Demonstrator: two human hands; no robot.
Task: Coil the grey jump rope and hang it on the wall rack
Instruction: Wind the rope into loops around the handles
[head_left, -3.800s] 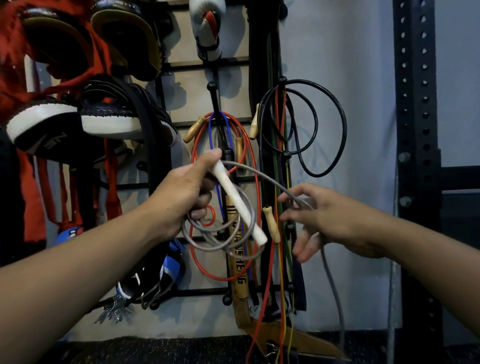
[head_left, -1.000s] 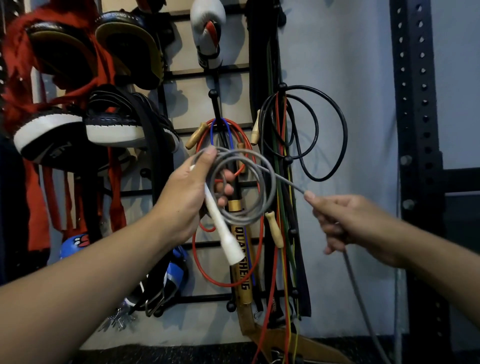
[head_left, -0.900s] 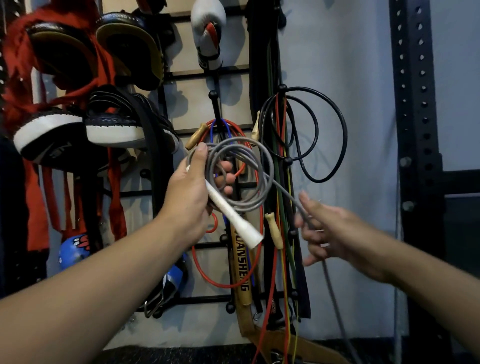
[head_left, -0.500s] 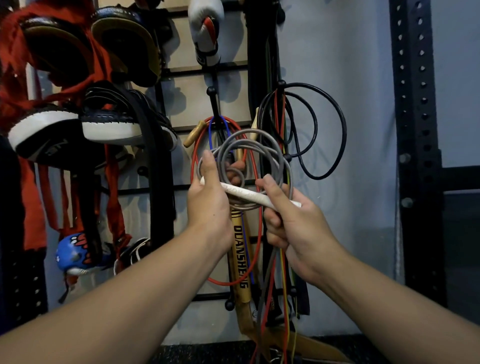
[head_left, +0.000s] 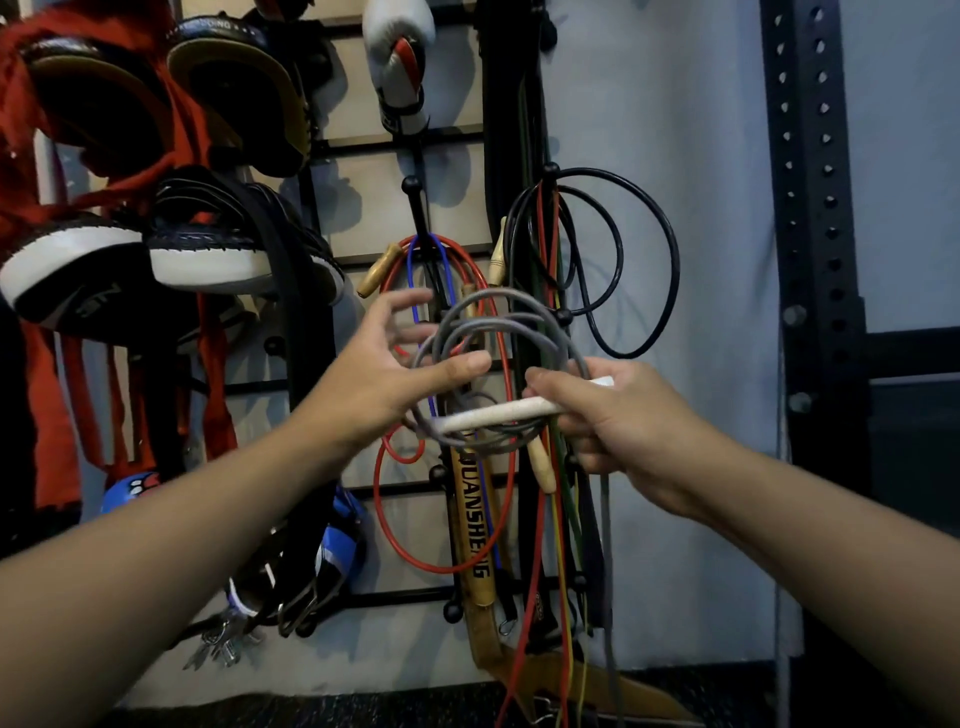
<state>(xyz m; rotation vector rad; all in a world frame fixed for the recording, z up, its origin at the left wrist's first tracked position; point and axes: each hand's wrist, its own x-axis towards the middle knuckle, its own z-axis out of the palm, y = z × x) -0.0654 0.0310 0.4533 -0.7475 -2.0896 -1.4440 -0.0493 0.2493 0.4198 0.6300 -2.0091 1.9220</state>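
Observation:
The grey jump rope (head_left: 498, 325) is wound into several loops in front of the wall rack (head_left: 415, 208). Its white handle (head_left: 498, 413) lies level across the bottom of the coil. My right hand (head_left: 623, 415) grips the right end of that handle together with the coil's right side. A loose grey tail (head_left: 605, 545) hangs down from that hand toward the floor. My left hand (head_left: 384, 374) is just left of the coil, fingers spread, thumb stretched toward the loops and holding nothing.
The rack's pegs carry a red rope (head_left: 452, 519), a blue cord (head_left: 415, 280), a black cable (head_left: 649, 260), wooden handles (head_left: 540, 467) and a wooden stick (head_left: 475, 530). Focus pads (head_left: 208, 244) and a boxing glove (head_left: 400, 57) hang upper left. A black perforated upright (head_left: 810, 260) stands to the right.
My left hand has let go of the coil and handle and opened beside them. My right hand now carries the handle and loops, shifted slightly right.

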